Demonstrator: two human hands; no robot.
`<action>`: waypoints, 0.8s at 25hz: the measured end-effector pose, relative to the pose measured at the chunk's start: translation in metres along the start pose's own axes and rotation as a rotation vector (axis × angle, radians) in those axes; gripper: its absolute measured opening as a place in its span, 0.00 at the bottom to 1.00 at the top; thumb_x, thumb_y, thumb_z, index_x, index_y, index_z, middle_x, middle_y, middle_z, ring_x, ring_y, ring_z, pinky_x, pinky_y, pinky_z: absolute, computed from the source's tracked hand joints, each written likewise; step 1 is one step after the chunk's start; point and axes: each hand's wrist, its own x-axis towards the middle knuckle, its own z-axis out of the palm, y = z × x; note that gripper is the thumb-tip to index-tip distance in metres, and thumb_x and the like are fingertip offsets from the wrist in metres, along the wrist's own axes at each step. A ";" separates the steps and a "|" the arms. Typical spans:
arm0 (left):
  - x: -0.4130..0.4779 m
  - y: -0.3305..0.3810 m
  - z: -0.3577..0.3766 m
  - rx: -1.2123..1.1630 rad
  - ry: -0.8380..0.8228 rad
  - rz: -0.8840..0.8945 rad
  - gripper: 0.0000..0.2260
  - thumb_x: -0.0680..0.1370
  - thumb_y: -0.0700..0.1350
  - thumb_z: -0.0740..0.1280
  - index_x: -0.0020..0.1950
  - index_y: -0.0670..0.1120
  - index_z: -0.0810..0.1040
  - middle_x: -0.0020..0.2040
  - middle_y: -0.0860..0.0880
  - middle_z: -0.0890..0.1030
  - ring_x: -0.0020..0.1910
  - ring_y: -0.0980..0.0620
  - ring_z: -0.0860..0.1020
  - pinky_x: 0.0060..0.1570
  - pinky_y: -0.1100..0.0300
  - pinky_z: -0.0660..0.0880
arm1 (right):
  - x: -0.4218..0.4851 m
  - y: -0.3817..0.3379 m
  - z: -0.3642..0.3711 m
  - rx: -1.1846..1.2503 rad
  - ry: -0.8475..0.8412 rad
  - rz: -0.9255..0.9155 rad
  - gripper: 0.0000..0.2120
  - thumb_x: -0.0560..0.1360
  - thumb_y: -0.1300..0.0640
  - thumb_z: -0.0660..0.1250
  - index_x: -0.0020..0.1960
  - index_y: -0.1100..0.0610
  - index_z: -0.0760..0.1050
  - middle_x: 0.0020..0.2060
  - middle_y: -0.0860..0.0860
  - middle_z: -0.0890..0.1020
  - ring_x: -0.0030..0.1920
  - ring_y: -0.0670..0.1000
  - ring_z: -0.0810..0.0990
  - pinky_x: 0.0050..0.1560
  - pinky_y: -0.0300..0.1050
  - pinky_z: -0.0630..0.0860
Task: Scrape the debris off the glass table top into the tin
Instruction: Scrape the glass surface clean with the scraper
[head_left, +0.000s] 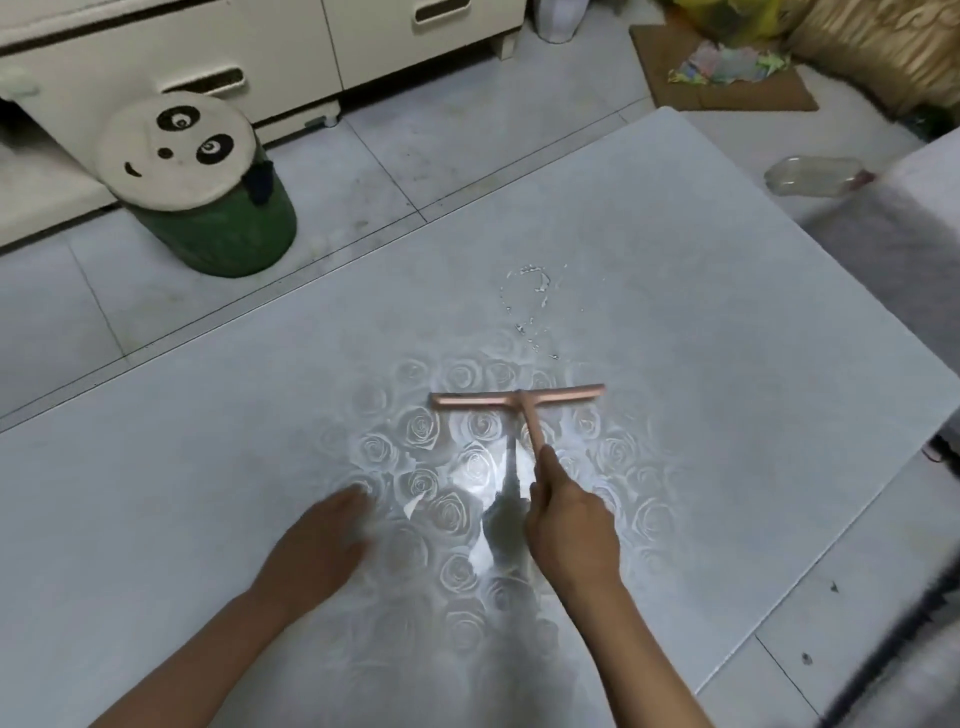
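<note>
Scraper, pink plastic, T-shaped: we grip its handle in our right hand, fingers curled round it, blade laid across the rose-patterned glass table top. Debris, wet whitish specks, lies beyond the blade, apart from it. Our left hand, blurred, rests outstretched on the glass, holding nothing.

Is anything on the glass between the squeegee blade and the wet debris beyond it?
Nothing visible: only bare glass table top separates the pink squeegee, held by the right hand, from the wet debris.
</note>
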 end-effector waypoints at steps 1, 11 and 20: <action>0.001 -0.007 -0.006 0.010 0.042 -0.052 0.27 0.78 0.46 0.65 0.76 0.44 0.60 0.77 0.47 0.59 0.75 0.50 0.60 0.71 0.63 0.54 | -0.016 0.001 0.001 0.034 -0.010 -0.009 0.23 0.82 0.51 0.50 0.76 0.45 0.53 0.49 0.53 0.82 0.50 0.56 0.80 0.42 0.46 0.71; -0.011 -0.047 -0.029 0.111 -0.081 -0.347 0.25 0.80 0.45 0.57 0.75 0.40 0.55 0.77 0.39 0.51 0.75 0.43 0.57 0.69 0.54 0.63 | -0.053 -0.064 0.059 0.125 -0.182 -0.149 0.30 0.81 0.55 0.51 0.78 0.50 0.40 0.46 0.58 0.79 0.48 0.58 0.79 0.49 0.46 0.74; -0.014 -0.064 -0.038 0.221 -0.250 -0.279 0.30 0.79 0.48 0.58 0.78 0.44 0.49 0.79 0.45 0.43 0.77 0.52 0.54 0.70 0.59 0.61 | -0.076 -0.123 0.060 0.347 -0.240 -0.063 0.32 0.77 0.53 0.52 0.76 0.38 0.41 0.41 0.56 0.81 0.42 0.60 0.82 0.47 0.54 0.79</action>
